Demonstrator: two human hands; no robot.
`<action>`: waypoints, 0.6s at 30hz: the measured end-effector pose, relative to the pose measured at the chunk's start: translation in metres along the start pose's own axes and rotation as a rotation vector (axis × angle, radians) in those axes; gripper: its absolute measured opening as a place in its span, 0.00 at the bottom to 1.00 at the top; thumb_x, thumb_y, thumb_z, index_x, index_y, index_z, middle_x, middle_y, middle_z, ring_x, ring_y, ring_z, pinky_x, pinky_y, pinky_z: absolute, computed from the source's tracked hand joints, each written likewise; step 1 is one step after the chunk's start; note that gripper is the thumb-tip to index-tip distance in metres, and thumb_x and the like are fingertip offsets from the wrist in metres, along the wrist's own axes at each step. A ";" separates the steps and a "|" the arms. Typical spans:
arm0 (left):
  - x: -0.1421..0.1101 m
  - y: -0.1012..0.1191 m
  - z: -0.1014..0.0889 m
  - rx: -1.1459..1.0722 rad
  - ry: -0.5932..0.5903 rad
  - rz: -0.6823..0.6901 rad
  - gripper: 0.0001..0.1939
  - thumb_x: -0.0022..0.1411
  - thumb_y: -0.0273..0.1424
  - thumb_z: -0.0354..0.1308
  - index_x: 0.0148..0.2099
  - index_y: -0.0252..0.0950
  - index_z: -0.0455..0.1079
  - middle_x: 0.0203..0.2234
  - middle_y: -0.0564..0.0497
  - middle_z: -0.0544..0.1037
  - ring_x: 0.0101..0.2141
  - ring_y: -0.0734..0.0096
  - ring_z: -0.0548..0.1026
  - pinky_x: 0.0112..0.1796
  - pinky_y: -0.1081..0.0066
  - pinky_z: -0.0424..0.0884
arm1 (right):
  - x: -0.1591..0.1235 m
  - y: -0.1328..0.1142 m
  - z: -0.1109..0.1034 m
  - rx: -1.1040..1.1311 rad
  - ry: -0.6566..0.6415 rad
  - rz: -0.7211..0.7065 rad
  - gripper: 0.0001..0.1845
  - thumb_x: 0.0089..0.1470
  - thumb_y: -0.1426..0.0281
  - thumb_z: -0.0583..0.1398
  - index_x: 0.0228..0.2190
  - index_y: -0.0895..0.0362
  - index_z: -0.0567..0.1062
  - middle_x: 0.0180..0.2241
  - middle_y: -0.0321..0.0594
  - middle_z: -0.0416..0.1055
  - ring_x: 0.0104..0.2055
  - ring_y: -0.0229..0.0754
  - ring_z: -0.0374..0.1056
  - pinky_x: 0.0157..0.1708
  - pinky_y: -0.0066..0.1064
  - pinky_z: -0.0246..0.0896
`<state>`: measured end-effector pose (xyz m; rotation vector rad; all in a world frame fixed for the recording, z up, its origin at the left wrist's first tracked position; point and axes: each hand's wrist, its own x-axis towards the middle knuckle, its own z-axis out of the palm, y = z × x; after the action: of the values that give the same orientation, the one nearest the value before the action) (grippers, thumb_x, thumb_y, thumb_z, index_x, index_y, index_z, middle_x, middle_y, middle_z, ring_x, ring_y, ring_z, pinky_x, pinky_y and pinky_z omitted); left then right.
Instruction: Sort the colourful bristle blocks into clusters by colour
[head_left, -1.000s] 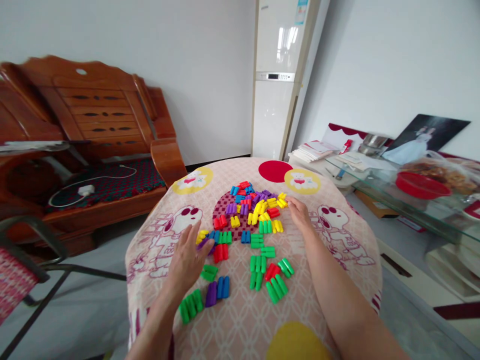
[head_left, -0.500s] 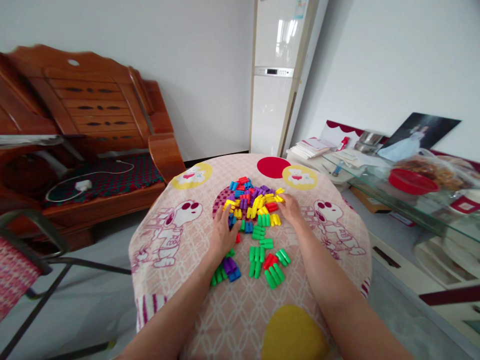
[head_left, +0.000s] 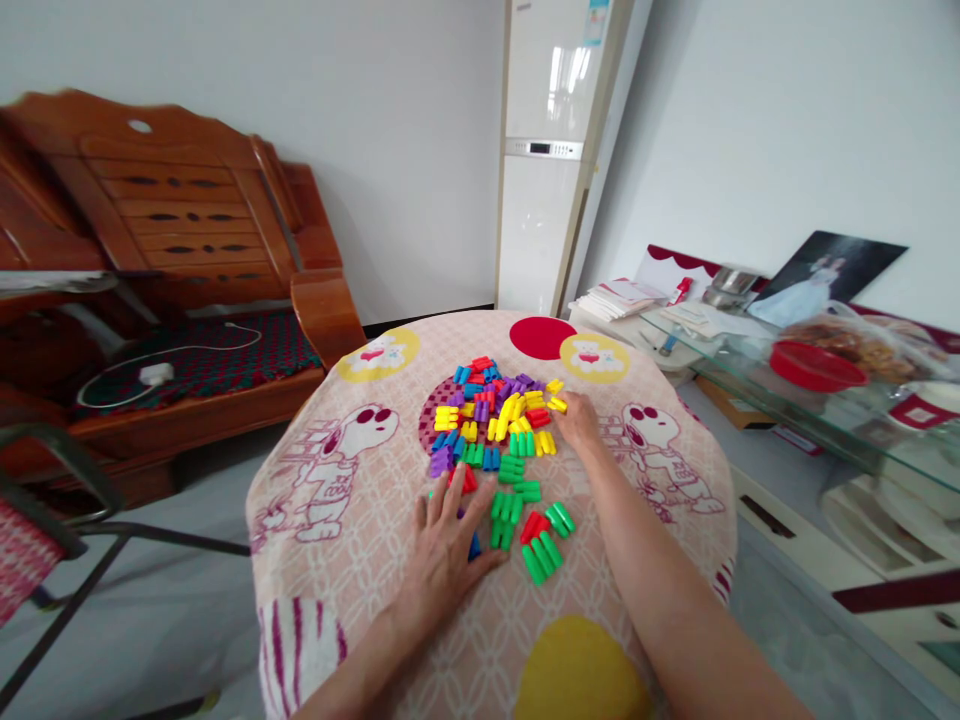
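Note:
My left hand (head_left: 448, 548) is spread palm down, low over the near left of a pile of ribbed plastic building blocks. Beneath its fingers lie purple and blue blocks, partly hidden, and a red block (head_left: 466, 480) is at the fingertips. At the right edge of the pile, my right hand (head_left: 577, 422) has its fingers closed at the end of a yellow building block (head_left: 557, 404). Nearer to me are loose green blocks (head_left: 542, 557) and a red one (head_left: 534, 526). Several yellow blocks (head_left: 446, 418) sit left of the pile's middle.
A patterned cloth (head_left: 352, 600) covers the round table. To the right stands a glass shelf (head_left: 720, 380) with a red bowl (head_left: 817, 366), papers (head_left: 619, 298) and a bag of food. A wooden bench (head_left: 180, 240) and a metal-framed chair (head_left: 67, 520) are at the left.
My left hand has moved from the yellow blocks at the far left of the pile back toward me, with its fingers spreading. My right hand stays by the yellow block. The view has shifted slightly.

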<state>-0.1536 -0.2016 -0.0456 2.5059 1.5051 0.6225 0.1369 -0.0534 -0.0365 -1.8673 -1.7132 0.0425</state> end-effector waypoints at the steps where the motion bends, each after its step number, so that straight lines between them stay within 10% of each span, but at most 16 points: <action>1: 0.013 -0.006 -0.001 0.014 0.013 0.007 0.38 0.56 0.45 0.62 0.67 0.50 0.56 0.68 0.40 0.52 0.65 0.40 0.53 0.58 0.38 0.53 | -0.001 0.000 -0.001 0.027 0.005 0.007 0.16 0.51 0.72 0.59 0.43 0.59 0.77 0.43 0.49 0.77 0.47 0.48 0.69 0.49 0.38 0.62; 5: 0.059 -0.020 -0.018 0.064 0.031 0.063 0.38 0.57 0.44 0.61 0.68 0.47 0.56 0.67 0.39 0.54 0.65 0.39 0.51 0.59 0.35 0.47 | -0.003 0.007 -0.005 0.239 0.068 0.022 0.16 0.48 0.71 0.58 0.40 0.59 0.78 0.40 0.44 0.78 0.42 0.46 0.71 0.46 0.36 0.65; 9: 0.071 0.015 -0.033 -0.010 -0.067 0.299 0.36 0.57 0.49 0.60 0.65 0.46 0.60 0.67 0.42 0.55 0.65 0.42 0.52 0.60 0.37 0.47 | 0.001 0.017 -0.008 0.423 0.171 0.077 0.20 0.45 0.70 0.56 0.41 0.58 0.77 0.41 0.43 0.78 0.42 0.46 0.72 0.47 0.37 0.65; 14: 0.069 0.077 -0.008 -0.074 -0.257 0.632 0.35 0.57 0.51 0.59 0.64 0.47 0.61 0.64 0.44 0.60 0.64 0.46 0.55 0.61 0.38 0.46 | 0.007 0.028 -0.016 0.445 0.226 0.099 0.23 0.43 0.71 0.55 0.43 0.58 0.76 0.44 0.44 0.77 0.45 0.46 0.71 0.49 0.36 0.64; 18: 0.079 0.072 0.008 -0.029 -0.290 0.595 0.25 0.62 0.40 0.56 0.61 0.45 0.64 0.60 0.46 0.67 0.61 0.51 0.61 0.62 0.40 0.45 | 0.008 0.042 -0.025 0.369 0.208 0.157 0.22 0.42 0.73 0.55 0.41 0.57 0.76 0.39 0.42 0.77 0.41 0.44 0.71 0.46 0.35 0.65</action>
<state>-0.0597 -0.1676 -0.0068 2.8626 0.6429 0.3165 0.1865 -0.0557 -0.0319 -1.6602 -1.3150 0.2050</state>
